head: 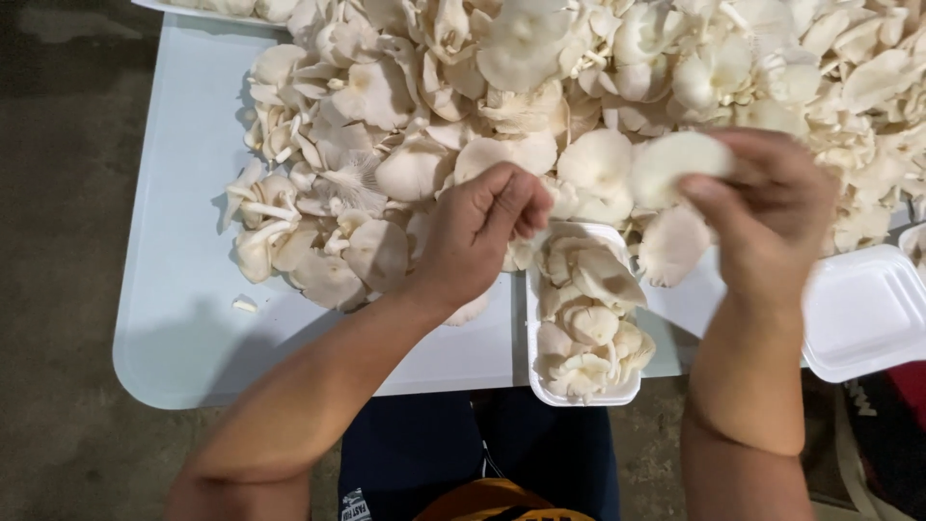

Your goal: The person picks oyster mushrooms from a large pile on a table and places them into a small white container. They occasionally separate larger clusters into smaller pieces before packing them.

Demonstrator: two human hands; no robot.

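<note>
From my head view, my left hand (477, 236) is curled almost into a fist just above the white foam tray (536, 386) of mushrooms; I cannot tell whether it grips anything. My right hand (767, 217), at three o'clock from it, pinches a pale oyster mushroom cap (675, 162) between thumb and fingers. The mushroom heap (540, 106) covers the desk (183, 318) at twelve o'clock; an empty foam tray (863, 314) lies at the right edge
</note>
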